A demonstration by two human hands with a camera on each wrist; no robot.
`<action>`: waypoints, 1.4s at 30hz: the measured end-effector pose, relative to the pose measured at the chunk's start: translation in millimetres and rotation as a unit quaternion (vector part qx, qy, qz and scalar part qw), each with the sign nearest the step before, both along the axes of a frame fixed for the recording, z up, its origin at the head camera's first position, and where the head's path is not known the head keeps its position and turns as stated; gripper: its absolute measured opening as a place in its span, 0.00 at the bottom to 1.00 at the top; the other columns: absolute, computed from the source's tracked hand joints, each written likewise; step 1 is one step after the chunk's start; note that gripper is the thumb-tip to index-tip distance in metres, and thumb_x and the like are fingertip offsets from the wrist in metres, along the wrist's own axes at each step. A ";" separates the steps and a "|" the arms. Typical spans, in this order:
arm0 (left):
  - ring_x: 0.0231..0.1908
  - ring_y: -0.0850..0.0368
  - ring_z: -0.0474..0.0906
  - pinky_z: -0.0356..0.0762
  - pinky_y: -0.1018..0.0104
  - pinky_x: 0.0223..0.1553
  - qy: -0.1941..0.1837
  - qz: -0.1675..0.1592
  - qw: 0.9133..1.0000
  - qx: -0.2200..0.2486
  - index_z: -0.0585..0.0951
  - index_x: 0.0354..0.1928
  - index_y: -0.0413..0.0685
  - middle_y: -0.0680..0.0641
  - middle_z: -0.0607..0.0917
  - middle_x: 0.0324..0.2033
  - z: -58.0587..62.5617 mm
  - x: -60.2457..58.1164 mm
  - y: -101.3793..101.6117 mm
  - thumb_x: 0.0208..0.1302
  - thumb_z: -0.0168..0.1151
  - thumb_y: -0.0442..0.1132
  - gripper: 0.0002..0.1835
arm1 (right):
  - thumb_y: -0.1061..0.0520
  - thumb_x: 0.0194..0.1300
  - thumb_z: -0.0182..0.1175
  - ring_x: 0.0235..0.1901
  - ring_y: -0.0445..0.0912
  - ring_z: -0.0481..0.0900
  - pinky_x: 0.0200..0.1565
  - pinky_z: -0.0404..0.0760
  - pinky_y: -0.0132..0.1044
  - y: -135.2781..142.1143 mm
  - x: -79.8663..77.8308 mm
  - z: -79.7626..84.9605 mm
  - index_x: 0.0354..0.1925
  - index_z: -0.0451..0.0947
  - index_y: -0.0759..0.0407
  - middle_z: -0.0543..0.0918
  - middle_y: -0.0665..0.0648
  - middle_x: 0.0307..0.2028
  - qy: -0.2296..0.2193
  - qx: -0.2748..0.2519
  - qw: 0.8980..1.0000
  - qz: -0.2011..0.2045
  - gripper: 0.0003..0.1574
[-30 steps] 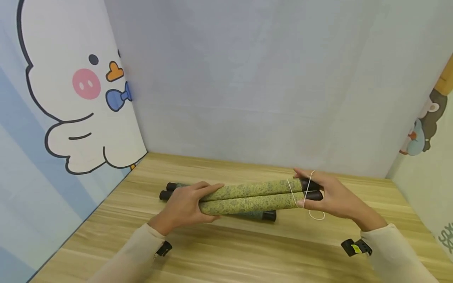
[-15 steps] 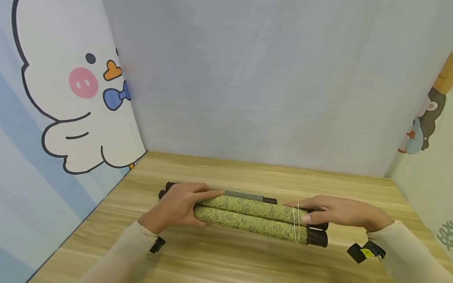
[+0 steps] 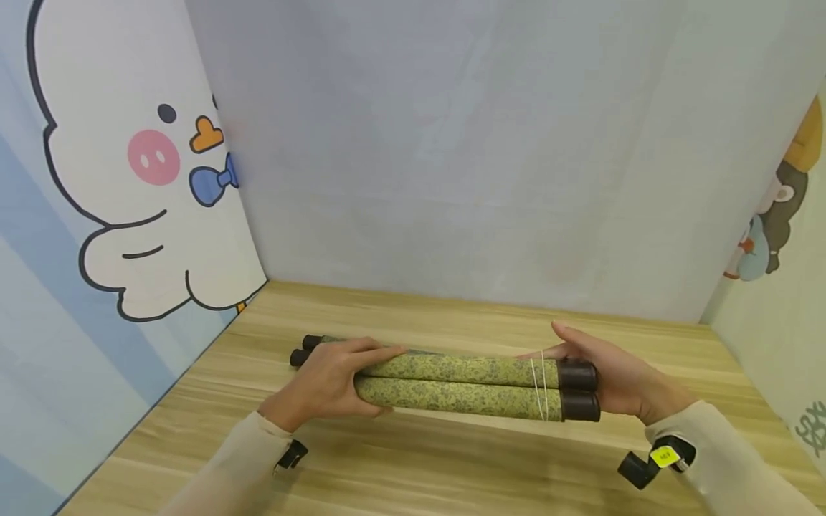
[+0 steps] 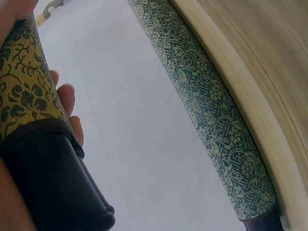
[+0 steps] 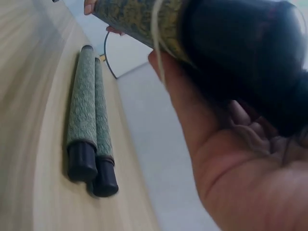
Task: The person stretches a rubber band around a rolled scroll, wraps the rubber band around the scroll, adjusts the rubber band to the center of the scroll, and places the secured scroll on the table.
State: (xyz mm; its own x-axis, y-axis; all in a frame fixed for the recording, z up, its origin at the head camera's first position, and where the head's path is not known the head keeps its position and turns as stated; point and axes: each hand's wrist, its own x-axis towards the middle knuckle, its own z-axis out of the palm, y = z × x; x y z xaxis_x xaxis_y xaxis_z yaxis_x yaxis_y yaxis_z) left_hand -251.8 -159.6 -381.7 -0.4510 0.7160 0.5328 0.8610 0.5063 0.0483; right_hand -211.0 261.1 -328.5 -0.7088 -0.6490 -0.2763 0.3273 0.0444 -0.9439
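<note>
A yellow-green brocade scroll (image 3: 458, 387), rolled into two side-by-side rolls with black end caps, is held above the table. My left hand (image 3: 329, 380) grips its left end, thumb on the near side. A thin white elastic cord (image 3: 540, 390) loops round both rolls near the right end. My right hand (image 3: 613, 373) is behind the right end caps (image 3: 579, 390), its thumb raised off the scroll and a finger reaching behind near the cord. A green patterned scroll (image 5: 83, 106), also two rolls with black caps, lies on the table behind, mostly hidden in the head view.
The wood-grain table (image 3: 419, 466) meets a pale grey backdrop (image 3: 464, 158) behind. Cartoon-printed cloth (image 3: 129, 265) hangs at the left, and another printed panel (image 3: 774, 301) stands at the right. Each wrist carries a small black camera (image 3: 645, 464).
The scroll's right end dipped toward me, then rose slightly and levelled. The cord now lies round both rolls, off my right fingers. My right thumb has lifted away; my left hand keeps its grip.
</note>
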 end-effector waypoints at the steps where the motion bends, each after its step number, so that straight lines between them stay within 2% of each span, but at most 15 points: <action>1: 0.39 0.59 0.85 0.83 0.59 0.36 0.005 0.002 1.000 -0.005 0.77 0.69 0.60 0.52 0.85 0.51 -0.2 -0.4 0.5 0.44 0.82 0.61 0.47 | 0.33 0.81 0.33 0.37 0.46 0.73 0.41 0.78 0.41 0.8 -1.3 1.2 0.61 0.83 0.53 0.74 0.53 0.38 0.005 0.029 0.999 -0.016 0.40; 8: 0.41 0.59 0.84 0.83 0.59 0.36 0.029 0.004 0.999 -0.037 0.76 0.70 0.61 0.53 0.84 0.52 2.3 -2.6 3.3 0.47 0.79 0.63 0.46 | 0.47 0.82 0.47 0.37 0.44 0.75 0.42 0.82 0.40 9.4 -4.5 3.2 0.41 0.86 0.58 0.81 0.55 0.44 0.073 0.113 0.990 -0.043 0.25; 12: 0.39 0.61 0.83 0.82 0.62 0.34 0.022 0.014 0.998 -0.051 0.76 0.71 0.61 0.53 0.84 0.51 7.3 -5.8 7.1 0.48 0.79 0.63 0.46 | 0.47 0.79 0.53 0.37 0.46 0.76 0.43 0.80 0.42 6.6 -4.0 9.9 0.24 0.77 0.58 0.79 0.55 0.36 0.178 0.192 0.961 -0.089 0.26; 15: 0.39 0.60 0.84 0.82 0.61 0.35 0.018 0.030 0.997 -0.065 0.76 0.70 0.62 0.54 0.84 0.50 13.2 -8.6 9.9 0.47 0.79 0.63 0.46 | 0.44 0.77 0.57 0.35 0.47 0.82 0.41 0.83 0.40 3.5 -3.4 17.5 0.23 0.78 0.59 0.83 0.55 0.36 0.276 0.275 0.906 -0.163 0.28; 17: 0.39 0.59 0.84 0.83 0.60 0.36 0.013 0.038 0.996 -0.080 0.76 0.70 0.63 0.54 0.85 0.49 15.8 -9.9 10.5 0.47 0.79 0.64 0.45 | 0.45 0.76 0.58 0.34 0.48 0.85 0.39 0.85 0.39 3.3 -1.3 21.0 0.31 0.84 0.60 0.85 0.55 0.37 0.326 0.303 0.879 -0.173 0.24; 19: 0.39 0.59 0.84 0.82 0.60 0.35 0.008 0.048 0.994 -0.094 0.76 0.70 0.64 0.55 0.85 0.49 17.7 -10.1 9.9 0.47 0.79 0.64 0.45 | 0.46 0.75 0.60 0.38 0.49 0.88 0.39 0.86 0.40 4.4 3.2 23.5 0.47 0.86 0.60 0.88 0.57 0.43 0.394 0.340 0.843 -0.141 0.20; 20: 0.38 0.60 0.83 0.82 0.60 0.34 0.004 0.056 0.993 -0.101 0.76 0.70 0.65 0.55 0.85 0.48 18.0 -9.9 9.0 0.47 0.79 0.65 0.45 | 0.46 0.74 0.61 0.42 0.50 0.87 0.42 0.86 0.43 4.4 5.7 23.7 0.54 0.84 0.62 0.87 0.58 0.47 0.415 0.349 0.833 -0.105 0.23; 22: 0.36 0.61 0.83 0.80 0.63 0.31 -0.015 0.069 0.992 -0.107 0.77 0.70 0.65 0.56 0.85 0.48 18.5 -8.2 6.5 0.47 0.78 0.65 0.45 | 0.42 0.71 0.64 0.51 0.54 0.84 0.49 0.83 0.49 0.4 11.5 21.7 0.66 0.75 0.62 0.84 0.60 0.54 0.460 0.380 0.802 -0.030 0.36; 24: 0.34 0.63 0.81 0.77 0.65 0.29 -0.038 0.078 0.990 -0.108 0.77 0.69 0.65 0.56 0.85 0.47 18.2 -6.7 4.1 0.46 0.78 0.65 0.45 | 0.35 0.65 0.68 0.53 0.54 0.81 0.51 0.80 0.52 -6.5 16.1 15.3 0.70 0.70 0.62 0.81 0.60 0.58 0.495 0.428 0.756 0.013 0.47; 26: 0.32 0.65 0.79 0.74 0.67 0.28 -0.055 0.080 0.989 -0.108 0.77 0.69 0.65 0.57 0.85 0.47 17.2 -5.9 3.7 0.46 0.78 0.65 0.45 | 0.30 0.58 0.70 0.52 0.55 0.80 0.49 0.80 0.54 -13.7 19.4 6.7 0.71 0.69 0.62 0.79 0.62 0.59 0.496 0.479 0.723 0.026 0.55; 29: 0.32 0.65 0.79 0.75 0.67 0.28 -0.076 0.072 0.989 -0.108 0.77 0.69 0.65 0.56 0.85 0.46 14.8 -5.5 7.8 0.46 0.78 0.65 0.45 | 0.31 0.53 0.74 0.40 0.47 0.80 0.38 0.80 0.48 -18.8 21.3 -6.1 0.63 0.74 0.62 0.82 0.54 0.47 0.513 0.536 0.670 0.014 0.52; 32: 0.33 0.65 0.80 0.76 0.66 0.29 -0.083 0.071 0.988 -0.111 0.76 0.70 0.66 0.56 0.85 0.47 12.8 -4.6 13.8 0.46 0.78 0.65 0.46 | 0.34 0.49 0.76 0.28 0.42 0.75 0.30 0.76 0.44 -18.5 22.6 -13.4 0.50 0.76 0.58 0.78 0.46 0.34 0.536 0.552 0.638 0.011 0.41; 34: 0.33 0.65 0.80 0.76 0.66 0.28 -0.083 0.067 0.988 -0.113 0.76 0.70 0.65 0.56 0.85 0.47 12.8 -3.1 17.5 0.46 0.78 0.65 0.46 | 0.37 0.47 0.78 0.25 0.39 0.70 0.29 0.74 0.43 -18.0 23.1 -16.8 0.45 0.74 0.55 0.73 0.43 0.30 0.550 0.544 0.633 0.010 0.37; 37: 0.33 0.64 0.80 0.75 0.67 0.27 -0.073 0.060 0.988 -0.119 0.77 0.70 0.64 0.56 0.85 0.47 12.3 -1.5 23.0 0.46 0.78 0.65 0.46 | 0.41 0.46 0.79 0.27 0.39 0.70 0.35 0.77 0.47 -19.8 24.6 -19.6 0.45 0.72 0.54 0.71 0.42 0.30 0.553 0.531 0.642 0.032 0.36; 42: 0.34 0.62 0.81 0.75 0.66 0.26 -0.070 0.055 0.989 -0.121 0.77 0.69 0.63 0.55 0.85 0.47 10.8 2.0 28.8 0.45 0.79 0.65 0.46 | 0.45 0.47 0.80 0.37 0.45 0.78 0.45 0.79 0.52 -27.2 27.6 -21.9 0.60 0.71 0.63 0.76 0.46 0.38 0.556 0.508 0.656 0.057 0.48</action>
